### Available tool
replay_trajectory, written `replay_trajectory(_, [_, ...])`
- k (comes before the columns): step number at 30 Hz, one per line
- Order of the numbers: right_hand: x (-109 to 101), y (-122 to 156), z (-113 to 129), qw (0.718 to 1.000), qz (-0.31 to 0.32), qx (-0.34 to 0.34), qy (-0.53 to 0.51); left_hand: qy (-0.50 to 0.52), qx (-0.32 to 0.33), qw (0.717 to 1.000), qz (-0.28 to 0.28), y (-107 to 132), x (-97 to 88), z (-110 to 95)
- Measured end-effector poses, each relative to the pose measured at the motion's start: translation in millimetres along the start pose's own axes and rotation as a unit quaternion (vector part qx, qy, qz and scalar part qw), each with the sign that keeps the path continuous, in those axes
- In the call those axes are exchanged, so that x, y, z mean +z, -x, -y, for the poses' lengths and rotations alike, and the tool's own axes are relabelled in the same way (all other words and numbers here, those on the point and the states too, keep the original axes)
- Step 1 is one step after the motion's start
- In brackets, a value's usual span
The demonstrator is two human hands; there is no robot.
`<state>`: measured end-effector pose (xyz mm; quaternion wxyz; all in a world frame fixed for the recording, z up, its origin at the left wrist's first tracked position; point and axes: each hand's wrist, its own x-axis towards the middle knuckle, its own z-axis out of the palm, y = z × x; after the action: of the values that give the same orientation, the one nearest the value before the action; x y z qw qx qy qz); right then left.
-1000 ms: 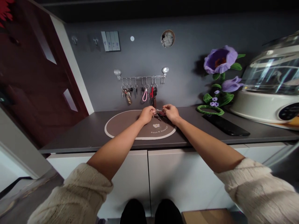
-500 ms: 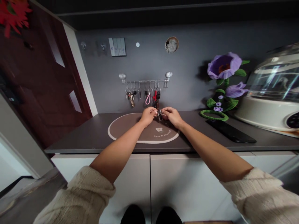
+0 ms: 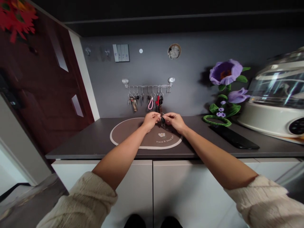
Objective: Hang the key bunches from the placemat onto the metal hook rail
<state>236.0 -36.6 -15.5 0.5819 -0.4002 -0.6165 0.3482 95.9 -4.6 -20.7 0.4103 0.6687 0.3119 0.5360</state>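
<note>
Just between left hand (image 3: 150,121) and right hand (image 3: 173,123), keys (image 3: 162,120) pinched by both.

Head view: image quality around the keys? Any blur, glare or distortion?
In the head view, the keys pinched between the left hand and right hand look small and soft, partly hidden by the hands; the clear lid of the white appliance shows streaky glare; wide-angle distortion makes the door lean; the artificial flower throws a dark shadow to its left.
</note>
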Motion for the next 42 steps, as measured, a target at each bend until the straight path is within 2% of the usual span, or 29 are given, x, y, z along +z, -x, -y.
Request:
replay_trajectory(10, [-6.1, 0.4, -1.0, 0.999, 0.005, 0.006, -0.043, -0.015, 0.015, 1.0, -0.005, 4.0, 3.8, -3.5])
replay_trajectory(14, [-5.7, 2.9, 5.7, 0.998, -0.013, 0.021, -0.066, -0.045, 0.033, 0.998, -0.027, 2.5, 1.9, 0.9])
replay_trajectory(20, [-4.1, -0.4, 20.0, 0.991, -0.063, 0.021, -0.117, -0.125, 0.046, 0.991, -0.025, -2.8, -0.3, 13.4])
replay_trajectory(27, [-9.7, -26.4, 33.7, 0.983, -0.096, 0.013, -0.159, -0.17, 0.033, 0.985, -0.025, -6.5, 0.3, 21.8])
replay_trajectory(36, [-6.0, -72.3, 57.8, 0.973, -0.136, 0.013, -0.185, -0.163, 0.012, 0.986, -0.021, -5.7, 0.9, 21.9])
replay_trajectory(42, [-2.6, -98.0, 56.8, 0.963, -0.172, 0.028, -0.205, -0.161, 0.007, 0.987, -0.023, -6.9, 1.9, 24.4])
